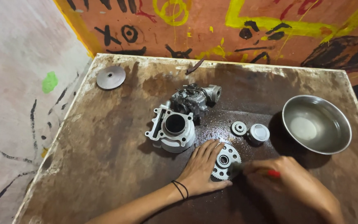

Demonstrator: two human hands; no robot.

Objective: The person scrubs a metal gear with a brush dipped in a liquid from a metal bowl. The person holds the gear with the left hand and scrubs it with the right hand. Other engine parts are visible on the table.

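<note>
Head view: a toothed sprocket gear [225,161] is pinned flat on the wet tabletop [104,141] by the left hand [201,169], fingers spread; a red-handled brush [270,173] is gripped by the right hand [289,176]. The gear could slide if pressure eases

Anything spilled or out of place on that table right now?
Yes: a wet, oily sheen covers the table around the sprocket under the left hand. The bowl stands upright.
</note>
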